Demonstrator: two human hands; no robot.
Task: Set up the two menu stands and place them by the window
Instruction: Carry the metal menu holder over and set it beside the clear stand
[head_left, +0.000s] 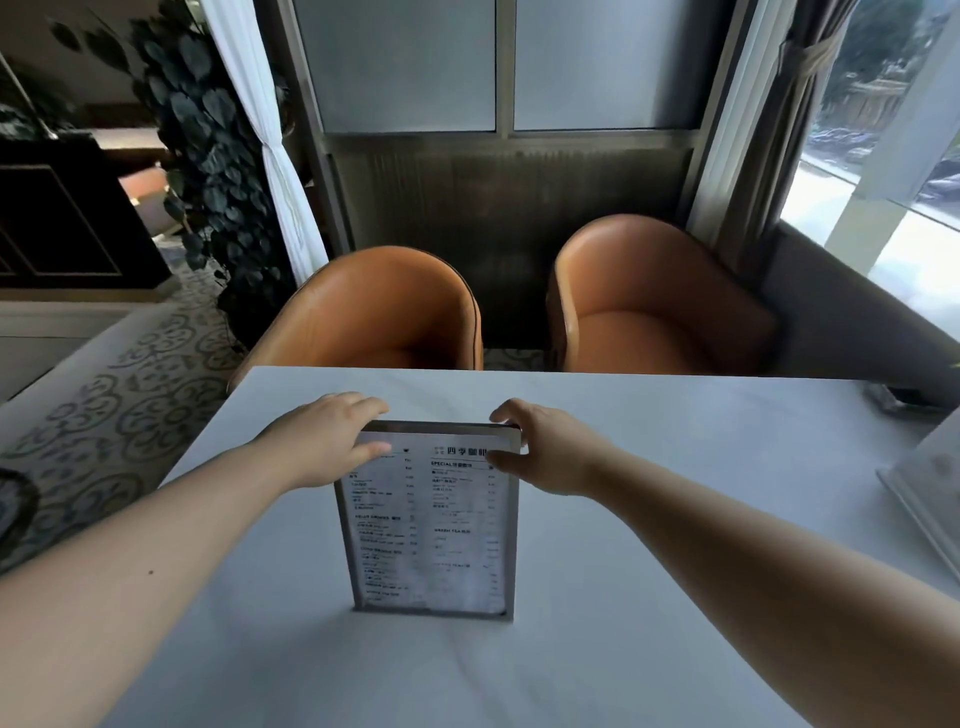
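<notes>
Gripping the upright menu stand (428, 519) by its top corners, left hand (327, 441) and right hand (550, 452), I judge it must next go from mid-worktop (675, 519) toward the window (883, 182) side.

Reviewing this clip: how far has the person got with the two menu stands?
Done: one menu stand stands upright mid-table on the white table.
In hand: the left hand and right hand grip its top corners.
Left: it is not yet by the window at the right. A second stand shows only partly at the table's right edge, so its state is unclear.
</notes>
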